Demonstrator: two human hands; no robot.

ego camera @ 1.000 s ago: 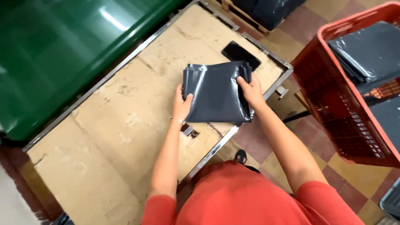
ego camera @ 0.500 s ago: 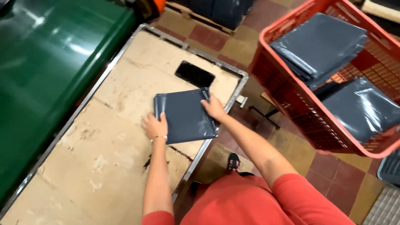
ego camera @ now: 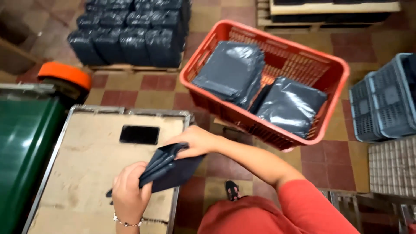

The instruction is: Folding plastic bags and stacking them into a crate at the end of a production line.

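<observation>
At the table's (ego camera: 65,143) right edge, both hands, left (ego camera: 128,195) and right (ego camera: 197,141), pinch the folded grey bag (ego camera: 173,171); a firm, level grip would keep its fold together.

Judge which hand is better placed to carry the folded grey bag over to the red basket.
Probably the right hand. It grips the grey bag at the end nearer the red basket, which sits on the person's right. The left hand holds the far end, over the table.

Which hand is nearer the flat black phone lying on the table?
Right. The right hand lies just right of the flat black phone; the left hand is lower, gripping the dark grey plastic bag.
</observation>
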